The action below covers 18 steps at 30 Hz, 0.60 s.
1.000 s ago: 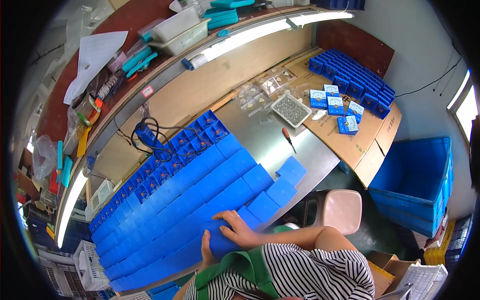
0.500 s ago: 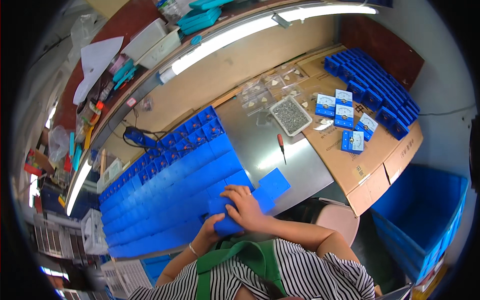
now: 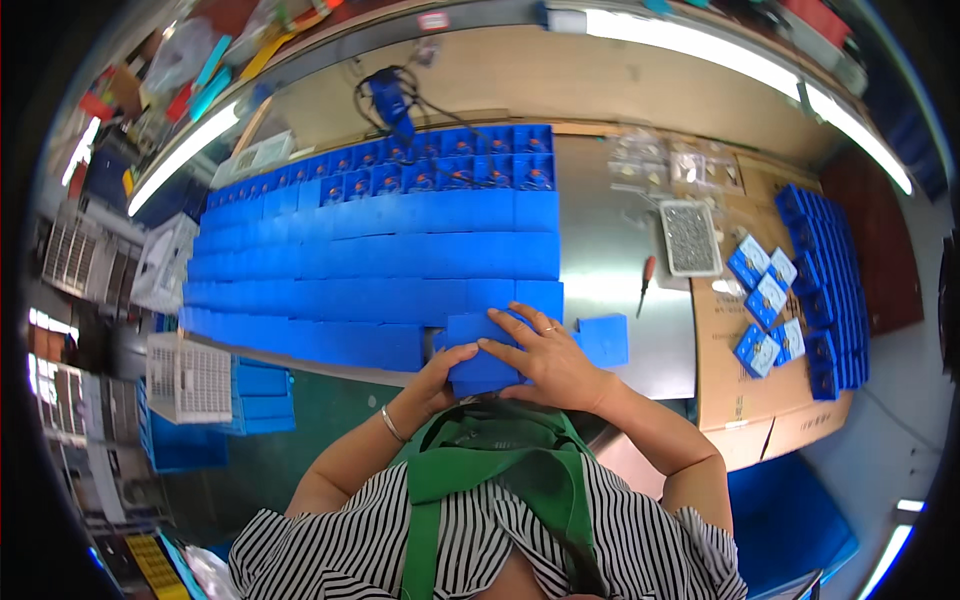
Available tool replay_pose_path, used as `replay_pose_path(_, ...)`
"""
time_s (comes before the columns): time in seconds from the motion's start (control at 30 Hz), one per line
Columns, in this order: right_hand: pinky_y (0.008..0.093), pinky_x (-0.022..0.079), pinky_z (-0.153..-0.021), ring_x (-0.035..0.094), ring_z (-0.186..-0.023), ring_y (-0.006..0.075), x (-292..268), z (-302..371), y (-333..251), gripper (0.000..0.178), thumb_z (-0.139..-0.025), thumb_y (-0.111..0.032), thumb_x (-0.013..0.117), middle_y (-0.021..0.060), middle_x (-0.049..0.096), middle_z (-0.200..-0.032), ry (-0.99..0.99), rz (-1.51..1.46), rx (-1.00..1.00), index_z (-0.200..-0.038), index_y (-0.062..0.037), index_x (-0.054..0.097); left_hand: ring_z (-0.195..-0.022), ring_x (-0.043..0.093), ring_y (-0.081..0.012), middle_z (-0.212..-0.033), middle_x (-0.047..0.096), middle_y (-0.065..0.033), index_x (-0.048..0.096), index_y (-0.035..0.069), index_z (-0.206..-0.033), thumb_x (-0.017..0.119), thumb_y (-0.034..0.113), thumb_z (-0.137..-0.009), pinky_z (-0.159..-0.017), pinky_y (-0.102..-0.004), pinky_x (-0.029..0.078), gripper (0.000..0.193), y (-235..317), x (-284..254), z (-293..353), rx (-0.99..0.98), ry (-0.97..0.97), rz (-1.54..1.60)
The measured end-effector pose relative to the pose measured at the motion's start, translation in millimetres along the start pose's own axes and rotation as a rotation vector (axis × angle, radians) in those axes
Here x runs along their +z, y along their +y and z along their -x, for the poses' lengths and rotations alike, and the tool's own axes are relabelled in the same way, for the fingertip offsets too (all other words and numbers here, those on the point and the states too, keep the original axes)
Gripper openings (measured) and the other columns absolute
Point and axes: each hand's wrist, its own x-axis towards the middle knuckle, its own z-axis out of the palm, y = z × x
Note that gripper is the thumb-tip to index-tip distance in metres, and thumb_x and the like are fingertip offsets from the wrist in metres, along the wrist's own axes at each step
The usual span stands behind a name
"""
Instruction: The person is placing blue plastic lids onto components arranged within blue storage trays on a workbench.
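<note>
At the table's near edge, in front of my apron, I hold a blue plastic box [image 3: 475, 332] between both hands. My left hand [image 3: 438, 380] grips its left side, thumb laid over the top. My right hand [image 3: 548, 362] lies across its right part, fingers reaching over the upper face and thumb on the near side. What is under the palms is hidden. Another blue box [image 3: 604, 340] sits just right of my right hand. Beyond and to the left, rows of blue boxes [image 3: 370, 255] cover the table; the far rows face up, showing orange parts and wires inside.
A red-handled screwdriver [image 3: 647, 284] and a white tray of small metal parts [image 3: 690, 238] lie to the right. Several dial meters [image 3: 766, 298] rest on cardboard [image 3: 735, 400] beside stacked blue cases [image 3: 835, 290]. A blue crate [image 3: 790, 520] stands below; cables [image 3: 392, 105] hang at the back.
The view has swung to the right and levelled, so the rows now run straight across. Both hands stay on the blue box.
</note>
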Motion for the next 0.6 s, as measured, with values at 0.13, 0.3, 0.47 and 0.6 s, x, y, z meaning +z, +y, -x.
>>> replay_pose_path(0.13, 0.0507, 0.038, -0.103, 0.037, -0.129, 0.0415, 1.4, -39.0, -12.0, 0.07, -0.066, -0.024, 0.082, 0.0178, 0.036, -0.147, -0.025, -0.041, -0.034, -0.131, -0.0156, 0.057, -0.108, 0.061, -0.0334, -0.126, 0.055, -0.0165, 0.042, 0.006, -0.136, 0.061, 0.029, -0.088, -0.078, -0.0505, 0.057, 0.056, 22.6, -22.4, 16.6, 0.068, -0.11, 0.093)
replay_pose_path(0.3, 0.0511, 0.04, -0.1, 0.04, -0.127, 0.041, 18.4, -91.6, -16.9, 0.065, -0.067, -0.024, 0.081, 0.0188, 0.039, -0.144, 0.01, 0.039, -0.075, -0.127, -0.0161, 0.059, -0.104, 0.063, -0.0335, -0.122, 0.058, -0.0172, 0.045, 0.005, -0.133, 0.059, 0.036, -0.089, -0.074, -0.0516, 0.056, 0.056, 51.8, -70.8, 13.6, 0.187, -0.197, 0.126)
replay_pose_path(0.47, 0.0489, 0.041, -0.1, 0.043, -0.124, 0.0413, 30.6, -143.5, -17.9, 0.063, -0.064, -0.021, 0.082, 0.0206, 0.043, -0.14, 0.016, 0.021, -0.037, -0.123, -0.0121, 0.061, -0.097, 0.067, -0.0275, -0.119, 0.062, -0.014, 0.047, 0.005, -0.133, 0.057, 0.035, -0.091, -0.067, -0.0439, 0.058, 0.053, 90.6, -104.9, 8.5, 0.245, -0.069, -0.046)
replay_pose_path(0.6, 0.0485, 0.04, -0.103, 0.043, -0.124, 0.0419, 48.6, -171.9, -15.8, 0.064, -0.064, -0.017, 0.083, 0.0209, 0.043, -0.139, 0.013, -0.041, 0.015, -0.124, -0.0098, 0.061, -0.094, 0.066, -0.0226, -0.111, 0.064, -0.0109, 0.05, 0.007, -0.128, 0.062, 0.037, -0.09, -0.062, -0.0397, 0.057, 0.049, 119.5, -121.5, 17.5, 0.264, -0.005, -0.096)
